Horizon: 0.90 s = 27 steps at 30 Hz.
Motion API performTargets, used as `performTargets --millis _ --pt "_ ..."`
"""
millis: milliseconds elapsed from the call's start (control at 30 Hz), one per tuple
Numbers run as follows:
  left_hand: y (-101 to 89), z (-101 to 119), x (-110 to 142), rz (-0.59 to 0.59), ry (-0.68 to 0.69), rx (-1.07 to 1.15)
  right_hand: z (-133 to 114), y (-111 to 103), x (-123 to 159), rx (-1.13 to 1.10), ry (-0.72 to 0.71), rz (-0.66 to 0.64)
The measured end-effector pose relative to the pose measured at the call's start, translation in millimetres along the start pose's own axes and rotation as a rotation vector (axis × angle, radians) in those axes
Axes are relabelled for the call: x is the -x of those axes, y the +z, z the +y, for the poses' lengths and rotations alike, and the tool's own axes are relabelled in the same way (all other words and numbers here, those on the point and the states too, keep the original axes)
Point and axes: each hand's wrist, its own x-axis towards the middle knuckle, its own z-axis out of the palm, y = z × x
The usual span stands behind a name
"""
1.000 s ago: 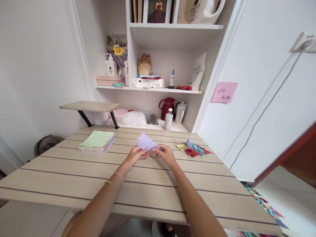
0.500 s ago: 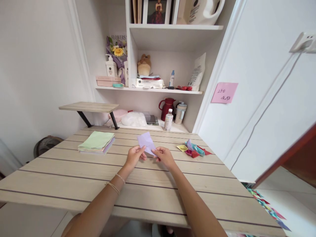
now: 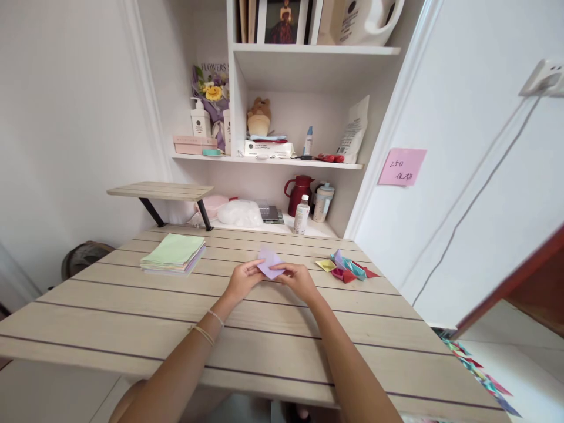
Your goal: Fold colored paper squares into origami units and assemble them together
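A small piece of folded purple paper (image 3: 270, 262) is held between my two hands, above the middle of the slatted table. My left hand (image 3: 244, 278) pinches its left edge. At the lower right edge, my right hand (image 3: 298, 278) grips it between thumb and fingers. To the left lies a stack of coloured paper sheets (image 3: 174, 251), pale green on top. Several folded paper pieces (image 3: 348, 267) in yellow, purple, teal and red lie in a pile to the right of my right hand.
A small raised wooden shelf (image 3: 161, 190) on black legs stands at the table's back left. Behind the table (image 3: 273, 341), a white shelf unit holds a bottle (image 3: 301, 215), a red jug (image 3: 299, 195) and a cup (image 3: 324, 202). Strings of coloured paper (image 3: 478, 370) hang past the right edge.
The purple paper has turned and now shows a smaller, diamond-like outline. Both hands have shifted slightly, with their fingers regripping its edges.
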Motion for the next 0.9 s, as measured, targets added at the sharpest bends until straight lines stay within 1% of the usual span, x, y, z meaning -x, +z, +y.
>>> performTargets --millis 100,200,267,400,467,533,633,767,900 --pt "2.3 4.9 2.7 0.0 0.022 -0.079 2.4 -1.1 -1.2 -0.135 0.074 0.097" --pt "5.5 8.8 5.2 0.011 0.054 -0.142 2.7 -0.5 -1.0 -0.231 0.126 0.122" --pt "7.0 9.1 6.0 0.006 0.058 -0.139 2.9 1.6 -1.1 -0.263 0.145 0.148" --pt "7.2 6.3 5.6 -0.012 0.041 -0.053 6.1 7.2 -2.4 -0.347 0.154 0.24" --pt "6.5 4.0 4.5 0.017 0.029 -0.017 7.6 8.4 -2.9 -0.311 0.144 0.225" --pt "5.5 1.6 3.0 0.032 -0.008 0.002 7.5 8.5 -2.8 -0.202 0.116 0.2" --pt "3.5 -1.0 1.1 0.0 -0.078 0.002 3.6 8.1 -1.5 -0.067 0.063 0.183" --pt "0.4 -0.9 0.3 -0.028 -0.117 -0.022 -2.9 8.8 0.3 -0.088 0.052 0.142" --pt "-1.7 -0.1 0.3 -0.032 -0.15 0.011 -4.0 9.1 0.5 -0.131 0.071 0.137"
